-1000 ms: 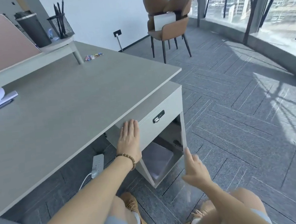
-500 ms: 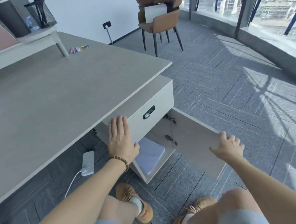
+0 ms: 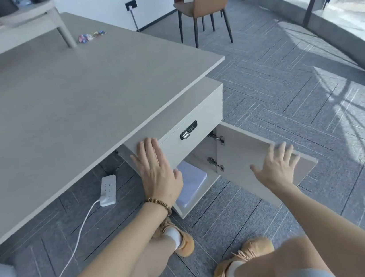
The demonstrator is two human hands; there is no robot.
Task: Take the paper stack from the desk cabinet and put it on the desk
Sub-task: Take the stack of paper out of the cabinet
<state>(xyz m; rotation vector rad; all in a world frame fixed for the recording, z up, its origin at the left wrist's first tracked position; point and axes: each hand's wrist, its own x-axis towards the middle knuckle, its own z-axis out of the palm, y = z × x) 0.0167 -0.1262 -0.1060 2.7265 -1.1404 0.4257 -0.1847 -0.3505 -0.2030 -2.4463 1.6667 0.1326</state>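
Observation:
A white paper stack [image 3: 191, 184] lies flat on the floor of the desk cabinet [image 3: 196, 113], partly hidden behind my left wrist. The cabinet door [image 3: 248, 153] stands swung wide to the right. My left hand [image 3: 157, 172] rests flat, fingers together, on the cabinet's left front edge below the drawer with the black lock [image 3: 188, 130]. My right hand [image 3: 278, 165] lies spread on the inner face of the door near its top edge, holding nothing. The grey desk top [image 3: 67, 102] stretches above and to the left.
A white power strip [image 3: 107, 190] and its cable lie on the carpet under the desk. A brown chair [image 3: 203, 3] with a white box stands at the back. Candy wrappers [image 3: 91, 36] and a raised shelf leg [image 3: 65, 33] sit on the desk. My feet are below the cabinet.
The cabinet door has swung from nearly shut to wide open under my right hand. My left hand has stayed on the cabinet front. The paper stack has come into view.

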